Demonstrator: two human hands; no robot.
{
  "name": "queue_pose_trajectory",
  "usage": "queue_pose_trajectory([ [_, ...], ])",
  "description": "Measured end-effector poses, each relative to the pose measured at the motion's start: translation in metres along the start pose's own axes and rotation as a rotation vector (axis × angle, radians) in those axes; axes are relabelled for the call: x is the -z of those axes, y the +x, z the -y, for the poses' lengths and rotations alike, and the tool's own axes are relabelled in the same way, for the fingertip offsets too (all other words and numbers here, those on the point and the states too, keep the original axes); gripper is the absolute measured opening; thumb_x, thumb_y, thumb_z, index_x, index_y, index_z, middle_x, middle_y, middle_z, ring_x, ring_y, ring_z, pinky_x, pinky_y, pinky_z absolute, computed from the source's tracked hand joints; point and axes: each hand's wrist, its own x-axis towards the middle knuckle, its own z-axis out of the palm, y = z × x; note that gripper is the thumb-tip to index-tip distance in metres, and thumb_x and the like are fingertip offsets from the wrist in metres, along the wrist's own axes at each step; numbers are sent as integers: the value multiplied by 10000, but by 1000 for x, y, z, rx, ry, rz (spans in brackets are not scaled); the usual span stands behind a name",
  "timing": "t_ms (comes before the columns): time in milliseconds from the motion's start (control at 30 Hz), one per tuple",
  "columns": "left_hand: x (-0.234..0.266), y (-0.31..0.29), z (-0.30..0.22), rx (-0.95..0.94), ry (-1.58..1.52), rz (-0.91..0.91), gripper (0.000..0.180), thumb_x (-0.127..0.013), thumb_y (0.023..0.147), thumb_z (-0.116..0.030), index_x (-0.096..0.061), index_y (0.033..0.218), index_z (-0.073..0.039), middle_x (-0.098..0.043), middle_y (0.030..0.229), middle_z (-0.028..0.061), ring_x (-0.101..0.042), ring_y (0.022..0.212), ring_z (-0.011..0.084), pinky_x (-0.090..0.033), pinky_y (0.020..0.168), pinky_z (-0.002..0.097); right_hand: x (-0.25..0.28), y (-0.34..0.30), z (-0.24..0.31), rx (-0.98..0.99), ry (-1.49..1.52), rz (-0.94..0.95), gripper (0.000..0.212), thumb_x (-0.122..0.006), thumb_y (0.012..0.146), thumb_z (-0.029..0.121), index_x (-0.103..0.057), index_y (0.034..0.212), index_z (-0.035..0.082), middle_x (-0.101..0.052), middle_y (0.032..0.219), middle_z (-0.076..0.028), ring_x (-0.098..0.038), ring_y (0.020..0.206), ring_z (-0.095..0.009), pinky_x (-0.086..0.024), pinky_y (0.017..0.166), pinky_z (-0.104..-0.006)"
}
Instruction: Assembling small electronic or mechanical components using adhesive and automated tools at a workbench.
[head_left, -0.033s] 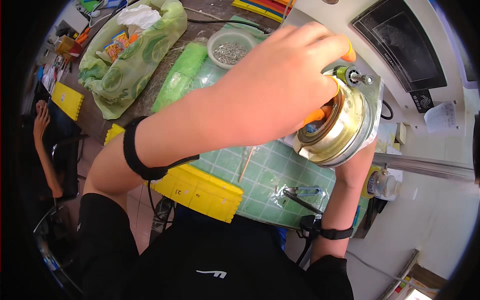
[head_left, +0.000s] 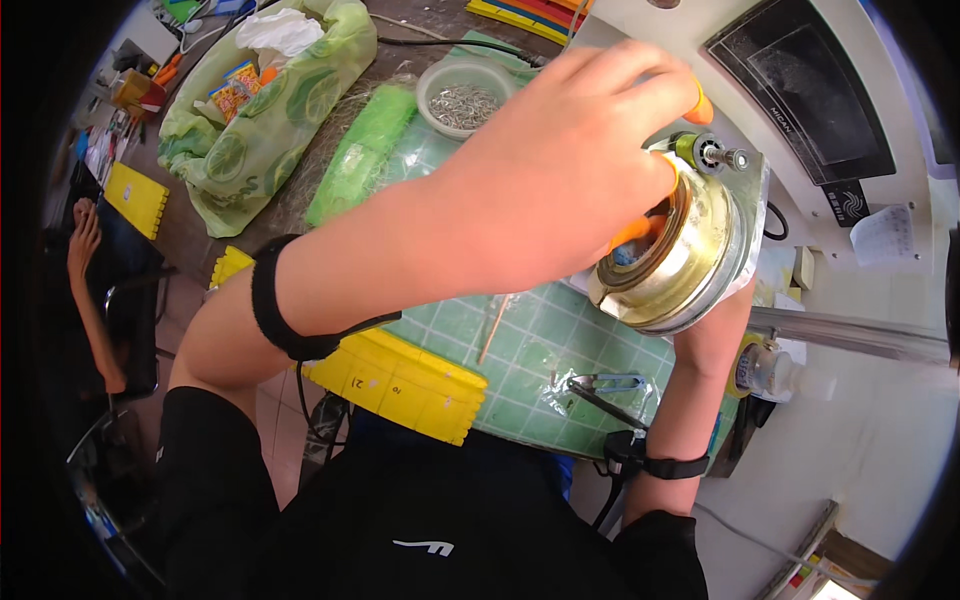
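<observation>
My left hand [head_left: 560,170] reaches over a brass-coloured ring-shaped machine part [head_left: 690,255] at the right. Orange finger covers [head_left: 630,235] sit on its fingers. Some of these fingers dip into the hollow of the ring, close together at a bluish bit [head_left: 625,256]; what they grip is hidden. Another covered finger lifts away toward the upper right. Beside the ring stands a green roller with a metal shaft [head_left: 712,152]. My right forearm [head_left: 690,400] rises behind the ring, which hides the right hand.
A green cutting mat [head_left: 540,330] bears a thin stick [head_left: 492,328], tweezers [head_left: 612,382] and a bowl [head_left: 425,95] of small metal pieces. Yellow strips [head_left: 400,385] lie at the near edge. A green plastic bag [head_left: 215,165] stands far left; a white machine [head_left: 680,40] rises far right. Another person's hand [head_left: 84,235] shows at left.
</observation>
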Motion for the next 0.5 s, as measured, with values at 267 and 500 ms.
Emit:
queue_pose_trajectory([
  [267,64,-29,-8,55,135,109,198,-762,688,-10,-711,878,7,-691,1090,108,-682,970,279,-561,800,348,39,-18,23,265,-548,76,172,-781,782,-17,-733,944,20,-654,753,-66,-531,639,-114,-426,604,-260],
  [500,82,-63,19,175,332,204,256,-692,745,68,-706,995,20,-660,972,122,-669,806,288,-532,655,331,39,-14,30,475,-724,88,216,-821,732,-14,-690,903,1,-540,689,-64,-464,550,-188,-361,516,-267],
])
